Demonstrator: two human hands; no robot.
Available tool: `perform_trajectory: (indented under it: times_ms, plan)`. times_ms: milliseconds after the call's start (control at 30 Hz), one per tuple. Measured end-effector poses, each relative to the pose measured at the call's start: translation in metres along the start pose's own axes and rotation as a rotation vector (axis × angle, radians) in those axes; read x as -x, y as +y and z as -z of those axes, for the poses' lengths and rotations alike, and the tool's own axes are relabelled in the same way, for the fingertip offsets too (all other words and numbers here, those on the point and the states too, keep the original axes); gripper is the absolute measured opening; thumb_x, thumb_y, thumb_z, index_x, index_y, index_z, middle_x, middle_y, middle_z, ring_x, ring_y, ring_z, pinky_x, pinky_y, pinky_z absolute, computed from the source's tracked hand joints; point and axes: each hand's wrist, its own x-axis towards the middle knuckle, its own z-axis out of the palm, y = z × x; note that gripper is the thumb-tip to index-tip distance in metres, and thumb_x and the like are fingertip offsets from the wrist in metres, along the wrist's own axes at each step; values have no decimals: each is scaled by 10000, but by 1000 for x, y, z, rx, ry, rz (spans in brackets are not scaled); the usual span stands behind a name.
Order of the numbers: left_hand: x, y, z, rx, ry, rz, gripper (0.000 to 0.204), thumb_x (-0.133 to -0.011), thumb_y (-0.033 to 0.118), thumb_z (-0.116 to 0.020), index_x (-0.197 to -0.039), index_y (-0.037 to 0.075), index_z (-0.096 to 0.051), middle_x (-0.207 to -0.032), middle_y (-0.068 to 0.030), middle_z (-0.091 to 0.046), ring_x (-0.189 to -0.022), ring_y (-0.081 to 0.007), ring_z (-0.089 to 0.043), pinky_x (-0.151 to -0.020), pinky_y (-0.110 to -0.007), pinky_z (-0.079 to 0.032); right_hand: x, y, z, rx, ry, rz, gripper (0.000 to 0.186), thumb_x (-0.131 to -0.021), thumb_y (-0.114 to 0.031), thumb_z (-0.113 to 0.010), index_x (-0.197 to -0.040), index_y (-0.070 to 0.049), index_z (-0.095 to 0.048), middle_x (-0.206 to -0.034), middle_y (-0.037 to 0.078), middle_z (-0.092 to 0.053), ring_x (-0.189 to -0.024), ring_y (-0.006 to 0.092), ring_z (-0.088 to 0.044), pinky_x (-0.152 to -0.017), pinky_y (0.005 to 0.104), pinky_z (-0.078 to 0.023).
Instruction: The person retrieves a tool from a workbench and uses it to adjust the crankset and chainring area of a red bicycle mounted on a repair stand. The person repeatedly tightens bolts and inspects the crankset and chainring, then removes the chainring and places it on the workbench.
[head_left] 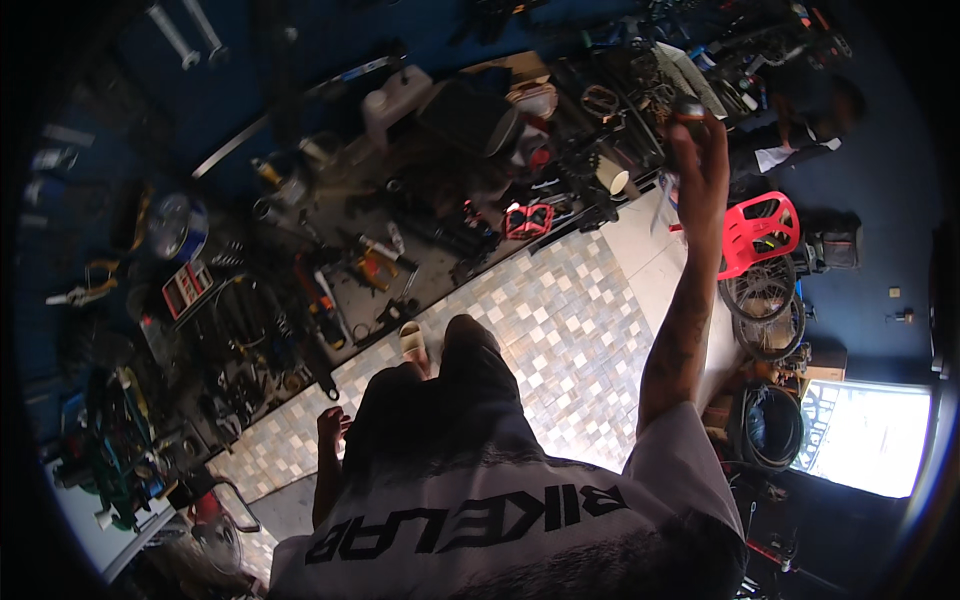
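Note:
My right hand (700, 165) is raised with the arm stretched out over the far right end of the cluttered workbench. Its fingers are closed round a small dark round-topped object (688, 108) with a shiny top; blur hides its exact kind. Beneath and beside that hand lie loose dark parts and a pale tray (690, 78). My left hand (333, 428) hangs low beside my left thigh, its fingers loosely bent and a little apart, with nothing visible in them. A red pedal (528, 221) rests on the bench near its front edge.
Pliers (375, 268), a white jug (398, 98) and many other tools crowd the bench. A pink-red plastic chair (757, 234) and bicycle wheels (765, 310) stand to the right. Another person (795, 135) is at the far right. Tiled floor (560, 320) runs along the bench.

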Motion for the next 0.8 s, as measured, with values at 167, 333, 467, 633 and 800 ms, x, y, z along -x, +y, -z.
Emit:
perform_trajectory:
  times_ms: [167, 333, 467, 633, 800]
  plan:
    - [10, 26, -34, 89, 61, 79, 313, -1035, 243, -599, -1330, 139, -619, -1033, -85, -724, -847, -245, -722, -755, -425, -579, -91, 43, 11, 246, 25, 233, 425, -992, -179, -733, -1346, -32, -548, -1201, 159, -737, -1121, 261, -726, -922, 354, -557]
    - [29, 62, -90, 270, 168, 115, 351, -1047, 242, -579, -1373, 113, -577, -1033, -109, -713, -831, -251, -728, -750, -438, -605, -187, 123, 9, 77, 169, 101, 459, -995, -204, -731, -1372, -43, -525, -1166, 150, -754, -1099, 262, -732, -935, 369, -544]
    - [45, 88, -155, 275, 205, 223, 354, -1060, 219, -558, -1396, 108, -576, -1061, -129, -724, -853, -268, -744, -736, -428, -610, -248, 187, -9, -109, 43, 174, 484, -1038, -169, -693, -1440, -13, -473, -1236, 118, -667, -1119, 177, -652, -994, 343, -529]
    - [74, 96, -228, 301, 175, 96, 382, -1058, 247, -576, -1407, 91, -570, -1060, -125, -727, -866, -265, -745, -765, -427, -614, -290, 235, -50, -184, -26, 206, 472, -1025, -268, -684, -1416, -55, -526, -1168, 157, -739, -1087, 276, -726, -942, 373, -536]
    - [104, 71, -279, 376, 237, 168, 368, -1062, 228, -560, -1405, 93, -571, -1069, -128, -730, -888, -260, -749, -777, -429, -621, -303, 255, -74, -124, -90, 211, 477, -1009, -271, -696, -1407, -59, -540, -1167, 179, -752, -1104, 312, -735, -936, 393, -546]
